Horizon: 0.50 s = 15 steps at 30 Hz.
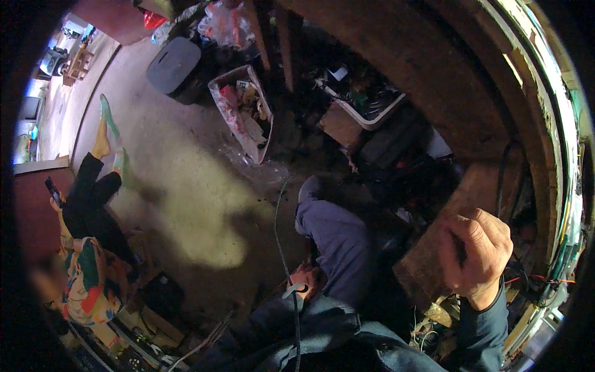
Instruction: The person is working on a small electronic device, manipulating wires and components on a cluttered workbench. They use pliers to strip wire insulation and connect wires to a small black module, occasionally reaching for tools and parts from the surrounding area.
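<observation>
My right hand (476, 253) is raised at the right, over a brown board (427, 263). Its fingers are curled in toward the palm, and whatever they may hold is hidden. My left hand (312, 277) is low in the middle, beside my bent leg in grey-blue trousers (338, 248). A dark cable (279, 229) runs down past this hand toward the lower edge. A pale grey curved band (295, 289) shows at the hand's wrist side. The left fingers are in shadow and mostly hidden.
A seated person (93, 266) holds a phone (53, 191) at the left. Ahead on the floor are an open carton (217, 93) of scraps, a grey-lidded bin (174, 65) and a white-rimmed tub (375, 123). A wooden bench edge (527, 136) and wires (564, 260) line the right side.
</observation>
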Motion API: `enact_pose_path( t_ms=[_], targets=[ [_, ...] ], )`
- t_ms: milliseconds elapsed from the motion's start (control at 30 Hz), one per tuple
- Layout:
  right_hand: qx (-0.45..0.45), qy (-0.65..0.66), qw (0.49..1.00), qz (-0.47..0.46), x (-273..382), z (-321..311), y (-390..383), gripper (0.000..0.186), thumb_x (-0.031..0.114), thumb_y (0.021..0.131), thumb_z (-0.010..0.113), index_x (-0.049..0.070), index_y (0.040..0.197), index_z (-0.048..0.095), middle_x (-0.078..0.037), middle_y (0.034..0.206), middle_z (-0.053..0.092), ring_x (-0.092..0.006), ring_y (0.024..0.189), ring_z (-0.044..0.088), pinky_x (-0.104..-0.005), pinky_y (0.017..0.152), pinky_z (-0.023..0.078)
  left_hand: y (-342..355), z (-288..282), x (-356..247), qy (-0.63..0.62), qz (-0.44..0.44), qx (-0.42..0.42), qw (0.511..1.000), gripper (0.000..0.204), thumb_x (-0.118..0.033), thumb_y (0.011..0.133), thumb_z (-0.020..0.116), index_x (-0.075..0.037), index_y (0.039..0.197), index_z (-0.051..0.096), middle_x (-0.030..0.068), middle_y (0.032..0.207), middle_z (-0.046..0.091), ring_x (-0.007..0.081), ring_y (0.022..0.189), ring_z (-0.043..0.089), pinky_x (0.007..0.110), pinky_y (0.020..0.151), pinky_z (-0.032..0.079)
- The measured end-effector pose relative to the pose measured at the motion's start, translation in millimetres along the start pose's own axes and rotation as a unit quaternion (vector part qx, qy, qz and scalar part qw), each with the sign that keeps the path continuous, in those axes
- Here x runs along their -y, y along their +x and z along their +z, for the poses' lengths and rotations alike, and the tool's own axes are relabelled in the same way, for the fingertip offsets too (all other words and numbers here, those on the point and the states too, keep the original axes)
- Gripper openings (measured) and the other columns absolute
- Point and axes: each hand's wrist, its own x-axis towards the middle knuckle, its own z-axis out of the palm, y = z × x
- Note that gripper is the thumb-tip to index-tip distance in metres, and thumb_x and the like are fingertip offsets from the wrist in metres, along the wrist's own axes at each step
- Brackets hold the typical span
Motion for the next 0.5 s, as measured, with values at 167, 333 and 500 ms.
enact_pose_path(
  t_ms=[167, 333, 500],
  targets=[
    [0.003, -0.018, 1.0, 0.011, 0, -2, -3, 0.024, -0.004, 0.066, 0.075, 0.0, 0.088, 0.067, -0.008, 0.064, 0.053, -0.0229, 0.05, 0.051, -0.034, 0.047, 0.04, -7, -24, -28, 0.021, -0.034, 0.003, 0.999, 0.032, -0.034, 0.084, 0.069, -0.014, 0.108, 0.071, 0.0167, 0.109, 0.068, 0.0394, 0.11, 0.06, 0.051, 0.093, 0.051],
    [-0.005, -0.002, 1.0, 0.01, -3, -2, 0, 0.023, -0.004, 0.067, 0.075, 0.0, 0.088, 0.068, -0.008, 0.065, 0.055, -0.0231, 0.05, 0.053, -0.0337, 0.047, 0.041, 17, 100, 120, -0.167, 0.008, -0.162, 0.973, 0.036, -0.017, 0.099, 0.056, -0.003, 0.132, 0.06, 0.0146, 0.106, 0.07, 0.027, 0.082, 0.066, 0.041, 0.078, 0.055],
    [-0.015, -0.006, 1.0, 0.005, -2, 1, 1, 0.02, -0.004, 0.069, 0.075, 0.0, 0.087, 0.067, -0.009, 0.065, 0.057, -0.0236, 0.05, 0.054, -0.0342, 0.047, 0.042, 6, 2, 0, 0.088, 0.075, -0.022, 0.993, 0.027, -0.033, 0.093, 0.061, -0.012, 0.108, 0.069, 0.0118, 0.105, 0.07, 0.0373, 0.103, 0.063, 0.05, 0.083, 0.055]
  ],
)
